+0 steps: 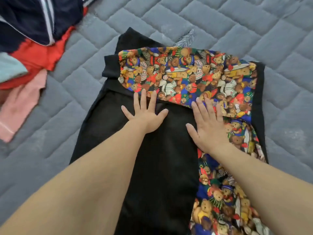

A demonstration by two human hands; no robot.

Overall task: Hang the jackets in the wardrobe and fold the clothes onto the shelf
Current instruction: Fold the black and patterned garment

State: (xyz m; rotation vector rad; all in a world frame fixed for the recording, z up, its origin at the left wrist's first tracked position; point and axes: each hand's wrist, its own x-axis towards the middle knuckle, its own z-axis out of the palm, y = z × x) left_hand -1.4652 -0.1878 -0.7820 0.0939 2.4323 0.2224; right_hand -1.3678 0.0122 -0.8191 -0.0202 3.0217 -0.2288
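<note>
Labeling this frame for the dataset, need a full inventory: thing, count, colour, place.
Garment: one, black with a teddy-bear print panel, spread flat at centre, top part folded over.
Clothes pile: one heap, navy, red, pink and pale teal pieces, upper left; exact count cannot be told.
Quilted cover: one, grey-blue, underneath everything.
Left hand: one, fingers spread, flat on the black fabric.
Right hand: one, flat, across the edge of the print and the black fabric.

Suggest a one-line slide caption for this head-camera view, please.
Both hands, left hand and right hand, press flat on a black and teddy-bear-print garment spread over a grey quilted mattress.
</note>
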